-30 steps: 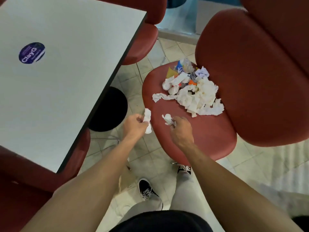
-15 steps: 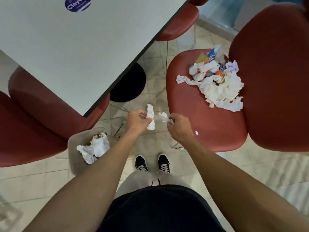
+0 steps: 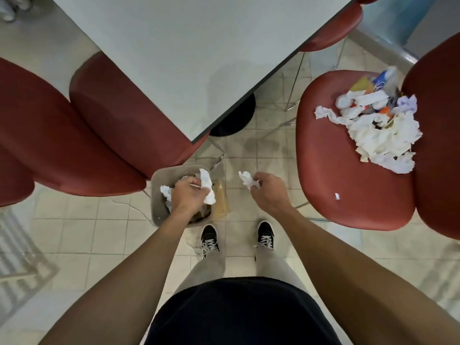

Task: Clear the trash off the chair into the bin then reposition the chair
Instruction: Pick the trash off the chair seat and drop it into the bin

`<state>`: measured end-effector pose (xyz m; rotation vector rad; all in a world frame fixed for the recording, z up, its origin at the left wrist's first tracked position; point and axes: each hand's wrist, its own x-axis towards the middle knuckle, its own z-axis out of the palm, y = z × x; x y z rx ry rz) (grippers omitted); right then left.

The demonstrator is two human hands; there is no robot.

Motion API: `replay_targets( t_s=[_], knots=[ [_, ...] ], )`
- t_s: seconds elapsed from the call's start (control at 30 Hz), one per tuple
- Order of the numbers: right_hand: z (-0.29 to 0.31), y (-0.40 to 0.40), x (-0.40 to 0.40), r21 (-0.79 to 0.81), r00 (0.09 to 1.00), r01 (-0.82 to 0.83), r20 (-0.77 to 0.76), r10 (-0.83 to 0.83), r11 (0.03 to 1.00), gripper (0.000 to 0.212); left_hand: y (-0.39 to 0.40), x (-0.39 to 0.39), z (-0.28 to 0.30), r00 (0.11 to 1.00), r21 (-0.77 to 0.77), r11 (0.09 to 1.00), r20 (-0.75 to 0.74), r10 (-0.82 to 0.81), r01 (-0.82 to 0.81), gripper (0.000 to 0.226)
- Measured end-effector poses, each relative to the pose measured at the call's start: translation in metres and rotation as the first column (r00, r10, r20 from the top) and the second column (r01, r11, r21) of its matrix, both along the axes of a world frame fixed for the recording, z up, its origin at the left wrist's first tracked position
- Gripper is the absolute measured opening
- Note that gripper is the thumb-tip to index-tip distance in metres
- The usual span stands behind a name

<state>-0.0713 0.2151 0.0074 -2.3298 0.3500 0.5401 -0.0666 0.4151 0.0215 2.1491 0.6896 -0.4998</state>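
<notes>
A red chair (image 3: 348, 175) stands at the right with a heap of crumpled white tissues and coloured wrappers (image 3: 380, 128) on the back of its seat. A small white scrap (image 3: 337, 196) lies alone near the seat's front. On the floor by my feet sits a beige bin (image 3: 156, 192) with crumpled paper inside. My left hand (image 3: 189, 197) hovers over the bin and grips a crumpled white tissue (image 3: 207, 188). To the right of the bin, above the floor tiles, my right hand (image 3: 267, 192) pinches a smaller crumpled tissue (image 3: 246, 179).
A grey table (image 3: 199, 58) on a black round base (image 3: 236, 118) fills the top middle. Two more red chairs (image 3: 74, 135) stand at the left, tucked under the table edge. Another red seat (image 3: 333, 28) is at the top right. My two black shoes stand on the tiled floor.
I have turned from the chair toward the floor. Both hands carried their tissues left and down; the left hand now hangs over the bin, which has come into full view.
</notes>
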Motion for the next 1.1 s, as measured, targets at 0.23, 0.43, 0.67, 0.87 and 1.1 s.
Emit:
replay_targets(
  t_s=[0.23, 0.43, 0.67, 0.87, 1.1],
  knots=[
    [-0.014, 0.092, -0.011, 0.028, 0.996, -0.047, -0.075, 0.049, 0.998, 0.025, 0.083, -0.011, -0.018, 0.999, 0.048, 0.998, -0.019, 0.047, -0.046, 0.014],
    [-0.028, 0.143, -0.023, 0.033, 0.98, -0.096, -0.17, 0.1, 0.995, 0.036, 0.114, -0.016, -0.038, 0.997, 0.042, 0.999, -0.07, 0.031, -0.029, 0.02],
    [-0.035, 0.151, -0.031, -0.016, 0.966, -0.159, -0.21, 0.152, 0.987, 0.054, 0.121, -0.025, -0.051, 0.985, 0.043, 0.994, -0.146, -0.094, 0.101, 0.027],
    [-0.031, 0.124, -0.024, -0.011, 0.977, -0.104, -0.189, 0.1, 0.995, 0.055, 0.101, -0.013, -0.045, 0.979, 0.041, 0.984, -0.118, -0.167, 0.173, 0.021],
    [-0.016, 0.066, -0.02, 0.013, 0.985, -0.054, -0.166, 0.055, 0.998, 0.057, 0.036, 0.005, -0.025, 0.966, 0.046, 0.967, -0.068, -0.249, 0.252, 0.018]
  ],
)
